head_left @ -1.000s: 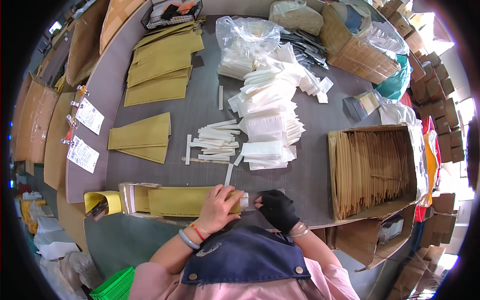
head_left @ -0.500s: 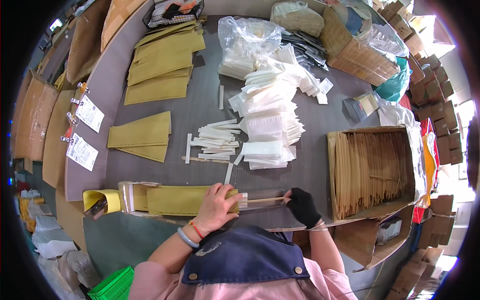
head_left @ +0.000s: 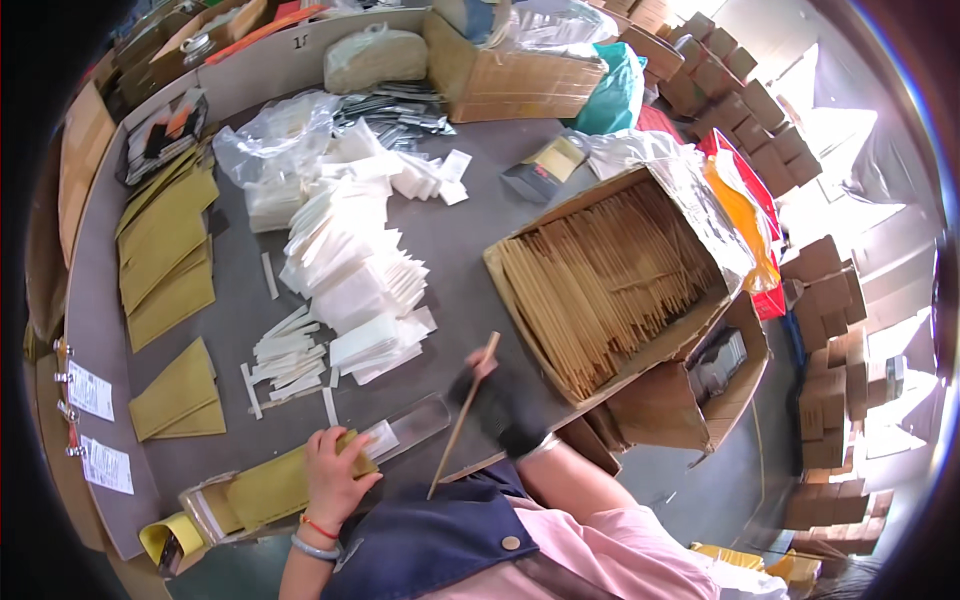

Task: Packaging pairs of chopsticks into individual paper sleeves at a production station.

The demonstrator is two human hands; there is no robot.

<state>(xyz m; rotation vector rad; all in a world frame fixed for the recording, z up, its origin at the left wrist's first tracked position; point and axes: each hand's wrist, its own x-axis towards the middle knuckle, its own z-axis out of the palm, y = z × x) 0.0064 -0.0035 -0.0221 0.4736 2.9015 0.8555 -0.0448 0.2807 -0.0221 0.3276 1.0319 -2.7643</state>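
Note:
My left hand (head_left: 338, 475) grips the right end of a long olive-yellow paper envelope (head_left: 265, 492), fingers over the top and thumb on the near side. The envelope lies along a narrow cardboard holder (head_left: 205, 512) at the table's front edge. From its right end a small white piece (head_left: 382, 438) sticks out, beside a clear plastic strip (head_left: 425, 418). My right hand (head_left: 495, 405), in a black glove with bare fingertips and blurred by motion, holds a thin wooden stick (head_left: 455, 440) slantwise. The stick is apart from the envelope.
Fanned yellow envelopes (head_left: 175, 260) lie at the left. White paper packets (head_left: 350, 260) heap up mid-table, with loose white strips (head_left: 290, 355) nearby. A cardboard box (head_left: 540, 365) packed with thin tan strips stands at right. Dark packets (head_left: 400, 110) lie behind.
The view has swung to the right. My right hand has drawn the stick away from the envelope's end and tilted it steeply. My left hand stays on the envelope.

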